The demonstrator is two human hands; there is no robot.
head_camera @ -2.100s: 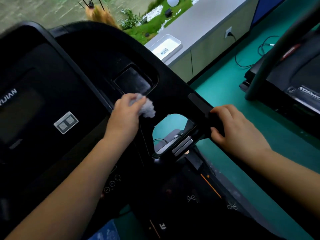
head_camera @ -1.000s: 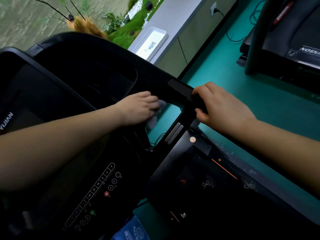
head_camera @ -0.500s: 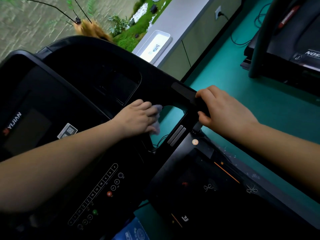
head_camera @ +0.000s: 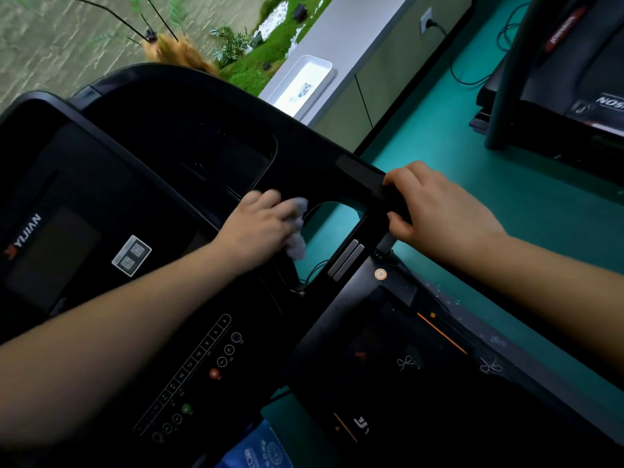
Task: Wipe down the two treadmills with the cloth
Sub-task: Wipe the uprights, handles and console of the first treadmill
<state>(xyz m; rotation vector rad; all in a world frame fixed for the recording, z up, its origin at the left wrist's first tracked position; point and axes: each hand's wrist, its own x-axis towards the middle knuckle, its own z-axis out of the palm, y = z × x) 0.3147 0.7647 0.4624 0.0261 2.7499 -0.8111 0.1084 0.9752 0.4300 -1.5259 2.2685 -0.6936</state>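
Cloth: a small pale grey, fluffy wad (head_camera: 297,248), bunched up, showing above and below the fingers of the left hand. It sits at the right end of the near treadmill's console, against the black rim of the opening through which the green floor shows.

Near treadmill: black console (head_camera: 101,184) with a dark screen, a white brand word at its left side, a pale square sticker (head_camera: 131,255) and a slanting row of round buttons (head_camera: 202,366) — one red, one green. Its dark deck (head_camera: 405,366) lies below to the right, with orange lines and small white marks.

Left hand: palm down (head_camera: 258,229), fingers curled over the cloth and pressing it onto the console edge; the fingertips are blurred.

Right hand: wrapped round the black handle bar (head_camera: 363,173) at the console's right end (head_camera: 435,214) — fingers over the top, thumb underneath.

Second treadmill: at the upper right (head_camera: 574,96), well apart from both hands, black with white lettering on its frame and a dark upright post (head_camera: 506,79) in front of it.

Floor: green (head_camera: 472,163), with black cables lying near a wall socket (head_camera: 427,21).

Counter: grey-topped (head_camera: 354,25), behind the console, with a white rectangular tray (head_camera: 300,84) on it; green plants (head_camera: 250,59) beside it.
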